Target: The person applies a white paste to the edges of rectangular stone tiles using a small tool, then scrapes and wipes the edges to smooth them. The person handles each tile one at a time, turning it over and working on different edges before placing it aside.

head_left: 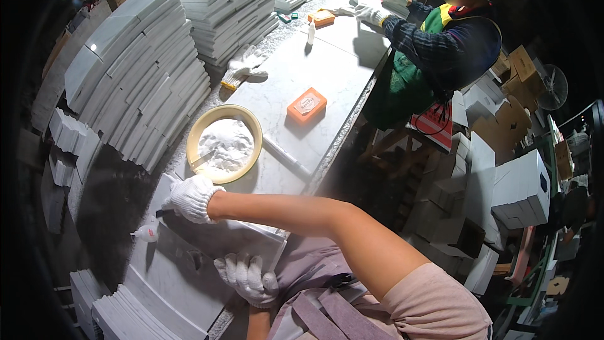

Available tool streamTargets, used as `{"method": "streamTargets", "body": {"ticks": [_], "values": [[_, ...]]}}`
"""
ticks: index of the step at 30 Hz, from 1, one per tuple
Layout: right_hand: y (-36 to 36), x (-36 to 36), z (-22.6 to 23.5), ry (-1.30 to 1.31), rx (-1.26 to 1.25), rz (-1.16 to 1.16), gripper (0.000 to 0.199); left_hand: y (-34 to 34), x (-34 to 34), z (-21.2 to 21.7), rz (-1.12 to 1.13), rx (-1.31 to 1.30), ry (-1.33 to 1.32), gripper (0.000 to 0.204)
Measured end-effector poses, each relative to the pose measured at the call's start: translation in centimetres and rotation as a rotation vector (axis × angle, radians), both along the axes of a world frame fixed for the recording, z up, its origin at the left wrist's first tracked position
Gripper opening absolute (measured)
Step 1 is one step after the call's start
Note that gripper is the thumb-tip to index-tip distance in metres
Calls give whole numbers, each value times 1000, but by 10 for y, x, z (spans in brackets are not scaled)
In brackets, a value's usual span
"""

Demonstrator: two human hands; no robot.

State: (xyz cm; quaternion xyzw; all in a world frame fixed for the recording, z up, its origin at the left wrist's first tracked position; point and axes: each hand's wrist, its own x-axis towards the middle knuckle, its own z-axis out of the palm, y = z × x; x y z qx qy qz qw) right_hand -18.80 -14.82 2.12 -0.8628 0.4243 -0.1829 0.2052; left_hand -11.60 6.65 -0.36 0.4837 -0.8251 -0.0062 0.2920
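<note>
A pale grey marble slab [189, 264] lies flat, tilted diagonally in the frame, at six o'clock from the yellow-rimmed bowl. A dark, slim tool [165, 213], mostly hidden, pokes from the fist at the slab's ten o'clock corner. A small white wad [146, 233] rests just beside that edge.

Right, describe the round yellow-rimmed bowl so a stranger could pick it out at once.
Start at the long pale marble worktop, with the leaning stack of white marble tiles on its left. The round yellow-rimmed bowl sits on its near end, just beyond the white-gloved right hand. It is the only round thing there, full of white powder; the orange sponge block nearby is rectangular.
</note>
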Motion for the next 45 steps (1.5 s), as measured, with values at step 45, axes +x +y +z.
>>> {"method": "streamTargets", "body": {"ticks": [45], "values": [[0, 3, -1, -5, 36, 134, 18, -3, -2, -7, -17, -107, 38, 52]]}}
